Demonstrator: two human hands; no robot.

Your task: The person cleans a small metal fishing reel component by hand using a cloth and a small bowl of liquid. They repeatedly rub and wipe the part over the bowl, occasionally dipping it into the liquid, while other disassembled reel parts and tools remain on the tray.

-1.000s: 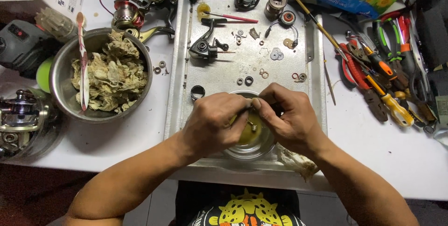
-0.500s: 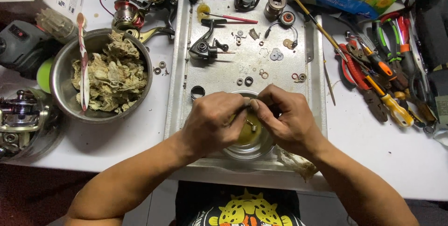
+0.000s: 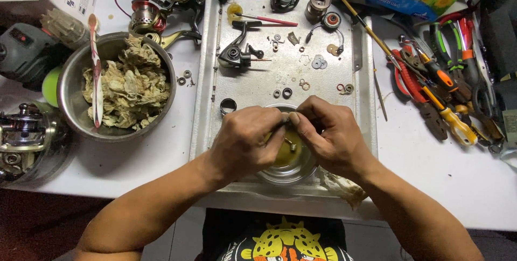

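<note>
Both my hands meet over a small glass bowl [image 3: 288,166] that sits at the near end of the metal tray [image 3: 207,105] on the white desk [image 3: 431,169]. My left hand [image 3: 245,142] curls in from the left and my right hand [image 3: 328,134] from the right, fingertips pressed together above the bowl's far rim, pinching a small metal part [image 3: 284,117] between them; each grip is closed on that part, though it is too small and too covered for me to say what it is. The bowl holds yellowish liquid with another little metal piece [image 3: 291,145] lying in it. Farther up the tray lie a black reel body [image 3: 234,53] with its handle arm, a black ring [image 3: 228,106] just left of my left hand, scattered washers [image 3: 318,63] and small rings, and a spool [image 3: 316,3] near the far edge. Left of the tray stands a steel bowl [image 3: 67,86] full of crumpled, stained rags [image 3: 126,88], with a toothbrush [image 3: 96,72] laid across it. Far left, a spinning reel [image 3: 24,131] rests at the desk's edge, and more reels [image 3: 161,2] sit beyond the steel bowl. To the right of the tray lies a heap of pliers and screwdrivers [image 3: 441,88] with red, orange and yellow handles. A crumpled rag [image 3: 344,188] lies at the tray's near right corner, under my right wrist.
</note>
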